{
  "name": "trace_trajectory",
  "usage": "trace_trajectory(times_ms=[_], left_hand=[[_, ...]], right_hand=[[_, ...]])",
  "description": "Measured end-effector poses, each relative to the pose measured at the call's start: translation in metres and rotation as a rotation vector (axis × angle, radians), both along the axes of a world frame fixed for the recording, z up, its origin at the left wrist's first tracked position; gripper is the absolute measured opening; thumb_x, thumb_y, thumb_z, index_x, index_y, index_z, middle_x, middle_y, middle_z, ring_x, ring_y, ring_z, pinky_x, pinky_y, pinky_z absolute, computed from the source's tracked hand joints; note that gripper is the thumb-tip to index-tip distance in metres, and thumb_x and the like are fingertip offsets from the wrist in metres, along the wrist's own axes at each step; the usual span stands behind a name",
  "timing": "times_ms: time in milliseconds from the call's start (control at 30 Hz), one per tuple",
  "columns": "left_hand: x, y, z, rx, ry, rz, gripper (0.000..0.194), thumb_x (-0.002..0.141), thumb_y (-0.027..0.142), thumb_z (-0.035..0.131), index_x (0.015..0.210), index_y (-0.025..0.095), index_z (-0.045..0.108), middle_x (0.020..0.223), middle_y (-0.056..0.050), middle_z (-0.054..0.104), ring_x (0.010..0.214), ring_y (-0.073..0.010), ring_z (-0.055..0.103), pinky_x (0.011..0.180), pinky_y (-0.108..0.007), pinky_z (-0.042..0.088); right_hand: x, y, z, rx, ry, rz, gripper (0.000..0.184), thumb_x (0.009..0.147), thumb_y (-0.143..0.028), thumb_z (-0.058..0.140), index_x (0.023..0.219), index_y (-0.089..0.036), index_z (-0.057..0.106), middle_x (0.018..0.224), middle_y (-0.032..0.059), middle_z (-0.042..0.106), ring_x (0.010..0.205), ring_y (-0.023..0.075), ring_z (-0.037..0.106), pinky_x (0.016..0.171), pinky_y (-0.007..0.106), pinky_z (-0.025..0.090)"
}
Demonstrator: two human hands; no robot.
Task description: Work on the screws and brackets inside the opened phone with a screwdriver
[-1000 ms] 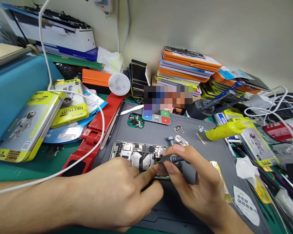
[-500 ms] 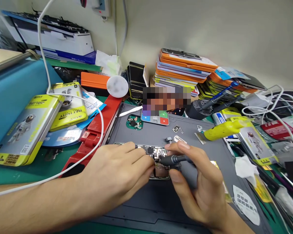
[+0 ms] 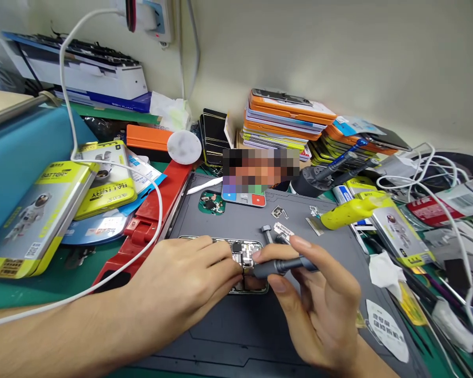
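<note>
Toward our counter's (image 3: 57,287) near edge, right fingers (image 3: 328,262) pinch a screwdriver (image 3: 279,266); left fingers (image 3: 218,270), hold unclear, bunch over a likely fragile phone (image 3: 245,252), best gripped by its rim.

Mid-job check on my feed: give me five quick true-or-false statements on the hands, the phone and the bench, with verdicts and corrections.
1. The right hand holds a dark tool. True.
2. The phone is closed up. False: it is open, with its inner parts showing.
3. The left hand is over part of the phone. True.
4. The green circuit board is in the left hand. False: it lies on the grey mat, beyond the phone.
5. The yellow tube is left of the phone. False: it is to the right.
</note>
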State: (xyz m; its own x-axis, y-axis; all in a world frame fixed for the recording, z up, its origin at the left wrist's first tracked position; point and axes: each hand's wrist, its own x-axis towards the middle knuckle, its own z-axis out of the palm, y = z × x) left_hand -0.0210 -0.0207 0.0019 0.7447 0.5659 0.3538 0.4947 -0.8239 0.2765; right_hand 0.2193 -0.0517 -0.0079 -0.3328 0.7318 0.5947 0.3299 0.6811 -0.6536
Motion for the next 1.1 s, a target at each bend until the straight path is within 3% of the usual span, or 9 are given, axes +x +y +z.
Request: trace_trajectory(times_ms=[133,233,367,500,667,900,1100], left_hand=[[0.001,-0.001,-0.002,-0.031,-0.029,0.002,0.017,0.111,0.022,0.051,0.106,0.021,0.067,0.094,0.0,0.07,0.076,-0.0213,0.067,0.062,-0.036,0.046],[0.004,-0.003,0.001,-0.088,-0.064,0.019,0.014,0.108,0.02,0.054,0.102,0.021,0.066,0.092,0.0,0.068,0.075,-0.0204,0.066,0.061,-0.036,0.048],[0.006,-0.005,0.008,-0.077,-0.123,-0.106,0.015,0.107,0.016,0.053,0.105,0.019,0.068,0.095,0.0,0.074,0.077,-0.0185,0.067,0.065,-0.033,0.051],[0.003,-0.008,0.012,-0.006,-0.079,-0.22,0.018,0.109,0.018,0.051,0.103,0.018,0.068,0.118,-0.003,0.078,0.08,-0.0178,0.068,0.067,-0.034,0.052],[0.001,-0.008,0.01,-0.018,-0.068,-0.205,0.017,0.109,0.018,0.052,0.102,0.017,0.067,0.099,0.0,0.078,0.069,-0.0183,0.065,0.058,-0.035,0.049],[0.0,-0.008,0.008,-0.064,-0.047,-0.225,0.018,0.111,0.02,0.05,0.105,0.017,0.067,0.102,0.0,0.078,0.065,-0.0179,0.067,0.052,-0.037,0.048],[0.001,-0.008,0.009,-0.089,-0.059,-0.227,0.018,0.111,0.019,0.05,0.101,0.018,0.065,0.09,0.001,0.073,0.063,-0.0176,0.068,0.05,-0.037,0.047]], right_hand=[[-0.004,0.001,0.004,-0.058,0.045,-0.003,0.075,0.097,0.005,0.053,0.163,-0.026,0.035,0.125,0.0102,0.072,0.111,0.0217,0.076,0.086,0.038,0.069],[-0.005,0.002,0.007,-0.044,0.145,-0.123,0.066,0.099,0.002,0.054,0.159,-0.026,0.041,0.117,0.0084,0.073,0.105,0.0209,0.075,0.09,0.039,0.067],[0.002,0.004,0.005,0.022,0.071,-0.227,0.065,0.099,-0.003,0.059,0.157,-0.027,0.045,0.129,0.0122,0.071,0.102,0.0233,0.075,0.088,0.045,0.067],[0.009,0.003,-0.001,0.055,-0.015,-0.205,0.072,0.095,-0.001,0.063,0.159,-0.028,0.045,0.135,0.0124,0.07,0.107,0.0257,0.076,0.094,0.051,0.066],[0.009,0.001,-0.003,0.041,-0.077,-0.147,0.074,0.093,0.003,0.062,0.159,-0.025,0.045,0.137,0.0126,0.071,0.112,0.0235,0.075,0.1,0.046,0.064],[0.009,0.002,-0.002,0.01,-0.079,-0.14,0.072,0.094,0.003,0.062,0.159,-0.024,0.045,0.138,0.0118,0.07,0.115,0.0209,0.073,0.105,0.043,0.062],[0.009,0.003,-0.001,0.008,-0.073,-0.122,0.071,0.094,0.005,0.06,0.158,-0.023,0.045,0.133,0.0097,0.071,0.113,0.0183,0.073,0.103,0.037,0.061]])
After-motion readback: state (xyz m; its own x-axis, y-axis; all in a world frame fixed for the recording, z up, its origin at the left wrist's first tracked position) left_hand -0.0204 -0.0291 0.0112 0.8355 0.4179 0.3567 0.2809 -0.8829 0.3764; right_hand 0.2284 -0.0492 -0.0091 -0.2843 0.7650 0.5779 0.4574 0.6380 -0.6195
